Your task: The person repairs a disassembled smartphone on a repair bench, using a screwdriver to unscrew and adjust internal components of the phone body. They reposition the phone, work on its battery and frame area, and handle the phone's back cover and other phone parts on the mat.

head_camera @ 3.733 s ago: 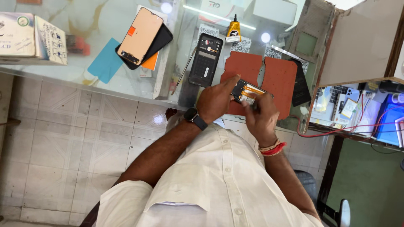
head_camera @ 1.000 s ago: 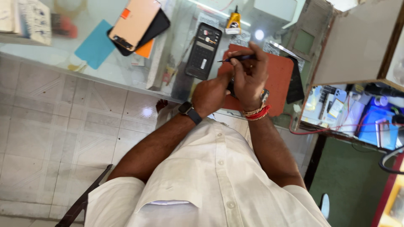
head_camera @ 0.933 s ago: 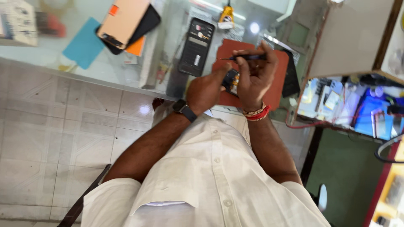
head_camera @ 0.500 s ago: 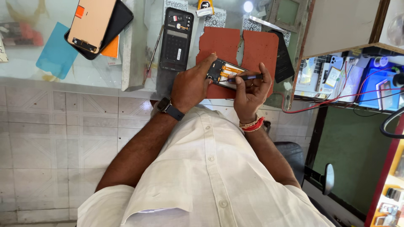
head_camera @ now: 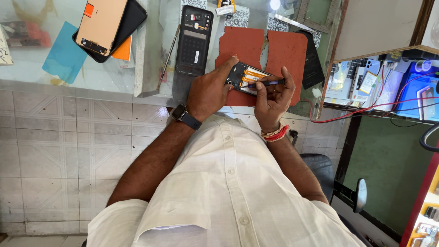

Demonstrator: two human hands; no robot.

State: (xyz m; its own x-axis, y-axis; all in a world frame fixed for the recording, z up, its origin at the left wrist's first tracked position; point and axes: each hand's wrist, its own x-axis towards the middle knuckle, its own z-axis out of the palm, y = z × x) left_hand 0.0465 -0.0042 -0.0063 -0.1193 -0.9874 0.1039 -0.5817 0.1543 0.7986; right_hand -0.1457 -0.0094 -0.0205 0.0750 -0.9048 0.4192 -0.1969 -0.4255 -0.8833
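Note:
An opened phone (head_camera: 247,77) with its inner boards showing lies on a red mat (head_camera: 250,51) on the glass counter. My left hand (head_camera: 209,89), with a dark watch at the wrist, presses down on the phone's left end. My right hand (head_camera: 273,97), with red thread bands at the wrist, grips a thin dark screwdriver (head_camera: 266,83) whose tip points left into the phone's middle.
A black phone back cover (head_camera: 194,39) and a slim metal tool (head_camera: 167,54) lie left of the mat. Farther left are a detached screen (head_camera: 101,23) on a black cover, and a blue sheet (head_camera: 65,52). A shelf with phone parts and red wires (head_camera: 379,87) stands at right.
The view has swung so the counter sits higher and more centred. Both hands have come down onto the mat with the phone, and the screwdriver tip now points into it.

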